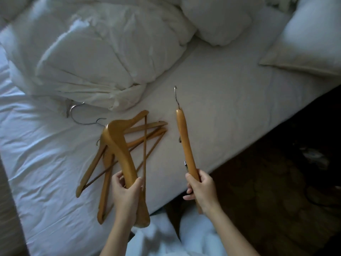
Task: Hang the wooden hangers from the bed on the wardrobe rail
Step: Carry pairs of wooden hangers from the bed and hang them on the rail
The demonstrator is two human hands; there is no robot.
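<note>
Several wooden hangers (103,163) lie in a loose pile on the white bed sheet (46,154), their metal hooks pointing toward the duvet. My left hand (127,196) grips the lower arm of a broad wooden hanger (120,145) that sits on top of the pile. My right hand (201,191) holds another wooden hanger (185,143) edge-on above the sheet, its metal hook (176,95) pointing away from me. No wardrobe rail is in view.
A crumpled white duvet (103,52) covers the far left of the bed. Pillows (310,37) lie at the far right. The bed's edge runs diagonally on the right, with dark patterned floor (276,182) beyond it. White clothing shows below my arms.
</note>
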